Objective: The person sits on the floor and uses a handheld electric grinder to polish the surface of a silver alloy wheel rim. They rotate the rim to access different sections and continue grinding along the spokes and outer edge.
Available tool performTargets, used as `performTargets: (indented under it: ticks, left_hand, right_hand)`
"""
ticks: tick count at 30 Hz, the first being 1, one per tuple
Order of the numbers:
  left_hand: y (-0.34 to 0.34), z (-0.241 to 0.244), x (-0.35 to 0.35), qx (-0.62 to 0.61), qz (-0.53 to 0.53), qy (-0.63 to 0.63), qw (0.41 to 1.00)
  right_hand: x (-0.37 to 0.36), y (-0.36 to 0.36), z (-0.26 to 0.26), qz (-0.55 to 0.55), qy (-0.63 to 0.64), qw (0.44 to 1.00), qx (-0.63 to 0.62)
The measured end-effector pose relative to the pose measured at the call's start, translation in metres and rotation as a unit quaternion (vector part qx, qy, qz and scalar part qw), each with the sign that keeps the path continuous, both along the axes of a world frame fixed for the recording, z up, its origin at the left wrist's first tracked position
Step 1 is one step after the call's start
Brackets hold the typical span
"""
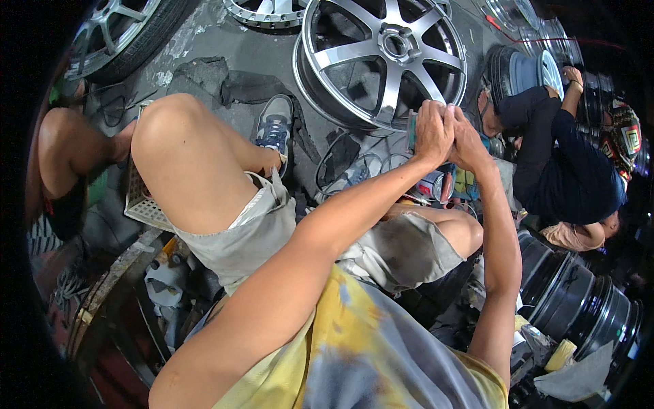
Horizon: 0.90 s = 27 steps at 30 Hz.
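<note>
My left hand [433, 132] and my right hand [466, 139] are pressed side by side, thumbs together, at the near right edge of a silver alloy wheel [391, 102]. The fingers are bent away from me, so their tips and anything between them are hidden. A small greenish, clear-edged object [411, 132] shows just left of my left hand; whether I hold it cannot be told. The wheel has polished spokes and a bare center hub bore, and its face is turned up toward me. Below my hands a metal can [430, 185] stands among small items between my forearms.
Another rim [268, 15] lies behind the wheel, and a wheel with tire [122, 61] stands far left. A dark cloth [204, 76] and a cable [327, 153] are on the floor. At right sits a co-worker [572, 158] beside a rim; stacked rims [572, 291] stand nearer.
</note>
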<state>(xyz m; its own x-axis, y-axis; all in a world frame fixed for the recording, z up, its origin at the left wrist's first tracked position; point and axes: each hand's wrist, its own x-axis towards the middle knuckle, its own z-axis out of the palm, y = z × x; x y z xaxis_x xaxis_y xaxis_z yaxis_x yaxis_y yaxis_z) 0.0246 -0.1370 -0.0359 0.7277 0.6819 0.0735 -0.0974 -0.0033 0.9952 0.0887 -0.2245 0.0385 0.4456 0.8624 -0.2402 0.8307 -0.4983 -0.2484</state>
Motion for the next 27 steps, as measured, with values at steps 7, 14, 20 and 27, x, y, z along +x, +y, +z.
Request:
performTargets:
  ticks: [7, 14, 20, 27]
  left_hand:
    - [-0.011, -0.013, 0.009, 0.009, -0.007, -0.048, 0.999]
    - [0.02, -0.007, -0.024, 0.006, -0.044, -0.037, 0.998]
    - [0.04, -0.006, -0.035, 0.015, -0.018, -0.061, 0.998]
    - [0.021, -0.004, -0.02, 0.034, -0.059, -0.058, 0.996]
  right_hand:
    - [-0.004, -0.013, -0.005, -0.025, -0.024, 0.999, 0.02]
    - [-0.036, 0.017, -0.001, -0.086, -0.012, 0.996, 0.007]
    - [-0.046, 0.031, -0.009, -0.056, -0.039, 0.997, 0.018]
    - [-0.038, 0.008, -0.005, -0.116, 0.011, 0.993, 0.012]
